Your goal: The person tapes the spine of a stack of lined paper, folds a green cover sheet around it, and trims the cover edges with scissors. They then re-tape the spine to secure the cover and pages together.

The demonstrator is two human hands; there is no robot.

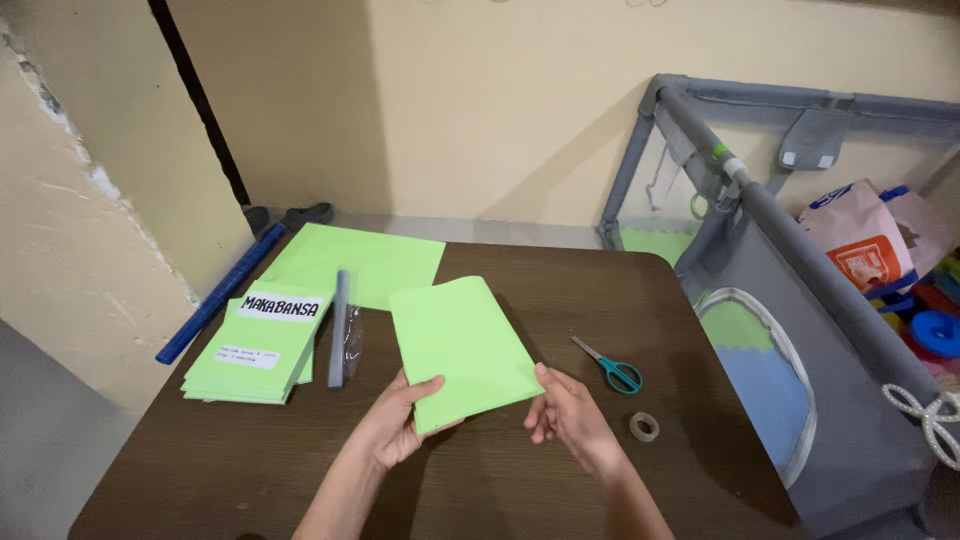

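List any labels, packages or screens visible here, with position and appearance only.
Large white label: upper part of the green paper stack at table left; a tilted rectangle with bold black lettering.
Small white label: lower on the same stack; a rectangle with fine dark print.
Bag: inside the grey playpen at right; pale pink with an orange panel.
No screens.

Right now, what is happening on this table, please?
A person holds a folded light green paper over a dark wooden table. The left hand grips its lower left corner and the right hand touches its lower right edge. To the left lies a stack of green booklets with white labels, beside a grey strip and a large green sheet. To the right lie teal-handled scissors and a roll of clear tape.
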